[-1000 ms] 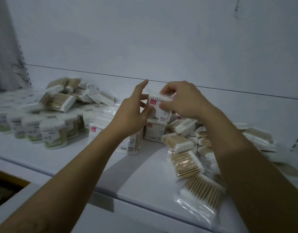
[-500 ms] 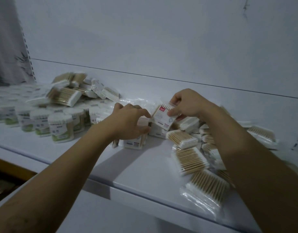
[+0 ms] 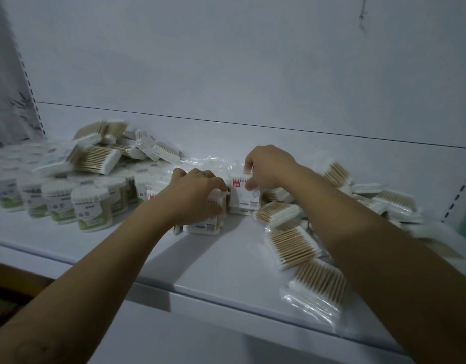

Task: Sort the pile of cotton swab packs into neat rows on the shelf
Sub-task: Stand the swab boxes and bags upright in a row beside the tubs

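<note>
**A:** What do our hands hold?

**B:** Our right hand (image 3: pixel 268 166) pinches the top edge of a red-label pack (image 3: pixel 246 197), with the thumb on its face and the fingers curled behind. The pack stands upright on the shelf (image 3: pixel 226 269).

**A:** And our left?

**B:** Our left hand (image 3: pixel 195 195) sits just left of the red-label pack. Its fingers curl over the tops of the standing packs (image 3: pixel 203 228) and the thumb lies against their side, so we grip them. Our two hands are close together with a narrow gap between them.

**A:** Do those packs touch the red-label pack?

**B:** We cannot tell, because our left hand covers the join. They stand upright just left of it and nearer to us.

**A:** Where is the pile we sort?

**B:** It is to the right of the red-label pack. The loose packs (image 3: pixel 293 245) lie flat and overlapping, with wooden sticks showing through clear wrap, and they run toward the shelf's front edge. More of them are heaped farther right.

**A:** And on the other side?

**B:** Well left of the red-label pack, round tubs (image 3: pixel 92 210) with green labels stand side by side. A blurred heap (image 3: pixel 97 160) of flat packs shows above them. Behind the red-label pack rises the pale back panel (image 3: pixel 226 61).
</note>
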A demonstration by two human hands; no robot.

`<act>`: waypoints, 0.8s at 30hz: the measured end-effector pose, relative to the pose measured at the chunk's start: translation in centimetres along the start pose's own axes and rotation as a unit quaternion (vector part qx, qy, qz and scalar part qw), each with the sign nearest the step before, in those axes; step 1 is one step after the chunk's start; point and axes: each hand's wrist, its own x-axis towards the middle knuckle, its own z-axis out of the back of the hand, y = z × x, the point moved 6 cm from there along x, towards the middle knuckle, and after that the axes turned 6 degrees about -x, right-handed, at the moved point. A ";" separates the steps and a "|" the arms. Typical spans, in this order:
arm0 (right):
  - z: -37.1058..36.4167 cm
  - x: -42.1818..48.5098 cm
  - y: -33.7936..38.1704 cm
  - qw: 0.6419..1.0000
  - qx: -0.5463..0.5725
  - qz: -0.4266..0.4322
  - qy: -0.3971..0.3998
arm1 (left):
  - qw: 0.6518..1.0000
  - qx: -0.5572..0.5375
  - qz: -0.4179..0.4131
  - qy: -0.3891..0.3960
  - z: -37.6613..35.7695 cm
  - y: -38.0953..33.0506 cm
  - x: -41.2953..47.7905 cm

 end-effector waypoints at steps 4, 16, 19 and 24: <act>-0.6 0.0 0.8 0.998 -0.062 0.029 -0.017 | 1.000 0.008 0.000 0.009 0.0 -0.2 -0.3; -0.6 -1.0 0.3 0.991 -0.125 0.041 -0.015 | 1.000 0.011 -0.019 -0.023 -0.2 -2.1 1.8; 0.7 -2.0 -0.8 0.985 -0.169 0.033 -0.018 | 0.998 0.022 -0.022 -0.058 0.4 -3.0 3.2; -0.3 -4.3 -1.9 0.982 -0.173 0.024 0.069 | 0.998 0.049 -0.037 -0.030 0.3 -3.9 4.8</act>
